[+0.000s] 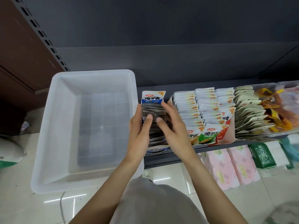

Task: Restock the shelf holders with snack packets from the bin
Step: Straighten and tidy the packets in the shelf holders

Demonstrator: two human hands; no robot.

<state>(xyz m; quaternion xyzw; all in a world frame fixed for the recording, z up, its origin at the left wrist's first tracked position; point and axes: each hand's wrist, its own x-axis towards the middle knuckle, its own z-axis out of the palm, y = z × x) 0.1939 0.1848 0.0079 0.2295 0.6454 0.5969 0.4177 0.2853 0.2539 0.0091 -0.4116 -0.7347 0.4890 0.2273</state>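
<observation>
Dark shelf [186,88] (glossy tiled floor [48,206] below) carries bin [90,73].

You have one translucent plastic bin [53,126] on the floor, two hands, the left hand [140,126] and the right hand [174,125], and one shelf [178,155] carrying five rows of snack packets: one dark row [153,110] between your hands, three white rows [203,109] beside it, one beige row [247,110], and then one clear tray of orange packets [275,109]. The packets in each row are too tightly stacked for you to count. Below the shelf you see two pink packs [231,167] and one green pack [262,156].
</observation>
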